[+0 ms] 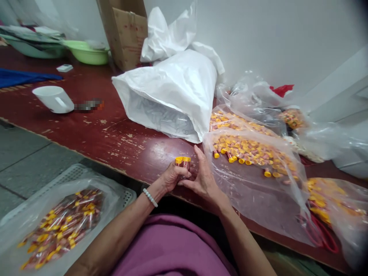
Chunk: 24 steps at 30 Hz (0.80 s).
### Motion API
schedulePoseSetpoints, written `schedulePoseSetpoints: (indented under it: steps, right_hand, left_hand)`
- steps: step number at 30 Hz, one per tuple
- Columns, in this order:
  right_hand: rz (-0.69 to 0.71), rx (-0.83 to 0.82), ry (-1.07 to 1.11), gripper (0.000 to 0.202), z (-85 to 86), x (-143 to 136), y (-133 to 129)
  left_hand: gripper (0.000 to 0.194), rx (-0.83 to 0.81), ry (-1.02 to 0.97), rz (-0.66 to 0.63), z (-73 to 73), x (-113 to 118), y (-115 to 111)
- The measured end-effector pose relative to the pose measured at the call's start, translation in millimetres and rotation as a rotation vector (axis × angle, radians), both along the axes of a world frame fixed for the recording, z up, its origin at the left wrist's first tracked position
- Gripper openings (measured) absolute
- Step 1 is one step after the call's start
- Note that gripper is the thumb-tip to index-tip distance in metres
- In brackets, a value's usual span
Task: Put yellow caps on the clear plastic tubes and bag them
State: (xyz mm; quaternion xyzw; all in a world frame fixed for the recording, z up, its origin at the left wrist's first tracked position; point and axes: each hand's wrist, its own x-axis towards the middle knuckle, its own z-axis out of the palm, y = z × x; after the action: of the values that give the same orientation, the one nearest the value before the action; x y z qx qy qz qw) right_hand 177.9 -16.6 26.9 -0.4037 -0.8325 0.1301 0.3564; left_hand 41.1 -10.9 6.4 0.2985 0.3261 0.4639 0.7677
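Observation:
My left hand (171, 177) is closed around a pair of small clear tubes (186, 164) with yellow caps and dark reddish contents, held upright over the table's front edge. Just to its right, my right hand (204, 179) has its fingers spread, thumb close to the tubes' lower end; I see nothing in its grasp. Ahead lies a white sack (175, 80), its mouth facing me, with clear empty tubes (163, 117) inside. A clear plastic bag (230, 199) to the right holds many yellow-capped reddish pieces (247, 149).
Low on the left, a bag of filled yellow-capped tubes (66, 226) rests in a white perforated basket (79, 172). On the worn red table (94, 142) stand a white mug (53, 99), a green basin (86, 52) and a cardboard box (130, 36). More plastic bags (342, 203) crowd the right.

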Motion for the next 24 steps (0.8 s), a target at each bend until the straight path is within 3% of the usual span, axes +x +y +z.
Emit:
schedulePoseSetpoints:
  steps: [3,9,13,19,24]
  right_hand:
    - [0.057,-0.039,-0.036,0.112,-3.8,-2.4,-6.2]
    - [0.151,-0.07,0.01,0.077,-6.7,-14.8,-8.9]
    - [0.151,-0.074,0.014,0.067,-2.2,-20.0,-13.2]
    - [0.229,-0.056,-0.074,0.078,3.6,-27.3,-16.1]
    - [0.269,-0.129,-0.082,0.055,7.2,-35.3,-15.1]
  left_hand:
    - [0.027,-0.117,-0.106,-0.009,1.7,-5.6,-9.3]
    - [0.026,-0.248,-0.172,-0.051,7.9,-12.2,-25.4]
    - [0.028,-0.267,-0.177,-0.024,12.7,-15.1,-34.2]
    - [0.02,-0.184,-0.115,0.032,14.9,-17.3,-42.2]
    - [0.02,-0.144,-0.098,0.07,14.1,-19.9,-44.2]
